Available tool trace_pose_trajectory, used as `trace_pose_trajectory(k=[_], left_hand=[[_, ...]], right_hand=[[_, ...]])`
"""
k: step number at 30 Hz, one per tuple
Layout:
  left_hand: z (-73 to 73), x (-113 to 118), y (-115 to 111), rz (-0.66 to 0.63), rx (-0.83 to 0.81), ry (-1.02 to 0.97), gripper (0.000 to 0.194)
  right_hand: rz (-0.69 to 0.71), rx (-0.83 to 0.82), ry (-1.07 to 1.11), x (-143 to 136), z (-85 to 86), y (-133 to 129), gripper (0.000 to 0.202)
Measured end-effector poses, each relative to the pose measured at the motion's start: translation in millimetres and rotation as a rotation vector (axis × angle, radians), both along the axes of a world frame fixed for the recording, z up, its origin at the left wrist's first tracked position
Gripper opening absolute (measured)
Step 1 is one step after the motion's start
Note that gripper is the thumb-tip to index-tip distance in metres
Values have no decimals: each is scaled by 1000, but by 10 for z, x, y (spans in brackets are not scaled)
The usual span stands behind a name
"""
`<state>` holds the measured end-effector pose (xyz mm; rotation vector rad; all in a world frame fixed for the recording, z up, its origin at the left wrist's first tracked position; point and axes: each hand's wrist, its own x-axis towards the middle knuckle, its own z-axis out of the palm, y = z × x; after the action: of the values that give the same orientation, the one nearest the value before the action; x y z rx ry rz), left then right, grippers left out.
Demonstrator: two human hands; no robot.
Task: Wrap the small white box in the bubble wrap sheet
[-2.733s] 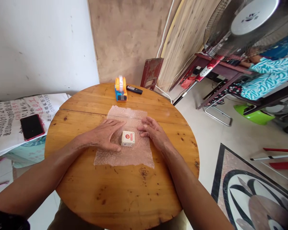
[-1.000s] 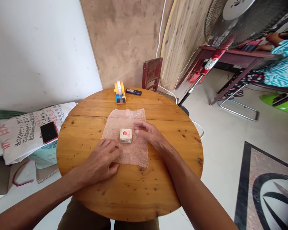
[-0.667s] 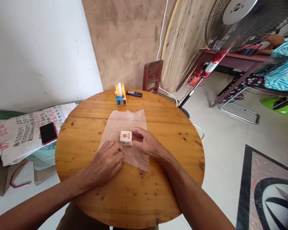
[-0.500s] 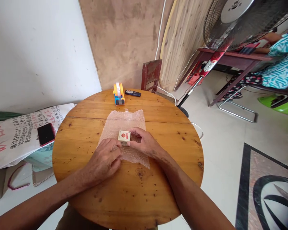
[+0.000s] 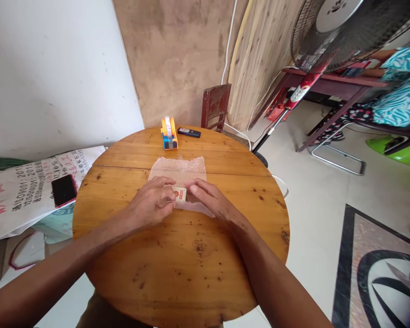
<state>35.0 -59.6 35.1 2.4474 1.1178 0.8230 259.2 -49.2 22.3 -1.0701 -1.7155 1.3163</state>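
Observation:
A small cream-coloured box (image 5: 181,194) with red print lies on a sheet of bubble wrap (image 5: 182,167) on the round wooden table (image 5: 177,259). My left hand (image 5: 153,200) is closed, its fingers curled on the wrap at the box's left side and covering part of the box. My right hand (image 5: 207,197) lies just right of the box with its fingers stretched out over the wrap. A little of the wrap's near edge shows between and below my hands; its exact fold is hidden.
Toward the table's back stand a yellow and blue tape dispenser (image 5: 169,133) and a dark handheld device (image 5: 189,132). A phone (image 5: 64,190) lies on printed sacks (image 5: 30,191) at left. A standing fan (image 5: 302,91) and a seated person (image 5: 403,91) are at right.
The near edge of the bubble wrap has come up toward the box. My left hand has moved forward and now covers the box's left part. My right fingers have left the box's side.

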Motion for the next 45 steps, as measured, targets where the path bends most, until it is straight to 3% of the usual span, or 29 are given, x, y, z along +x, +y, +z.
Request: trace_pose_trajectory(k=[4,8,17,32,45], left_hand=[[52,23,217,6,-270,-12,10],[-12,42,317,-41,-418,-111,14],[-70,62,290,-65,-477,-268,11],[-113,56,225,-38,-554,-307,13],[-119,62,231,-30,-588,-376,13]], right_hand=[[6,-25,69,71,44,31,51],[19,-117,46,59,76,34,45],[-61,-44,45,-12,-79,67,29],[-48,-137,10,-6,-59,38,28],[-104,-213,18,-22,-13,8,40]])
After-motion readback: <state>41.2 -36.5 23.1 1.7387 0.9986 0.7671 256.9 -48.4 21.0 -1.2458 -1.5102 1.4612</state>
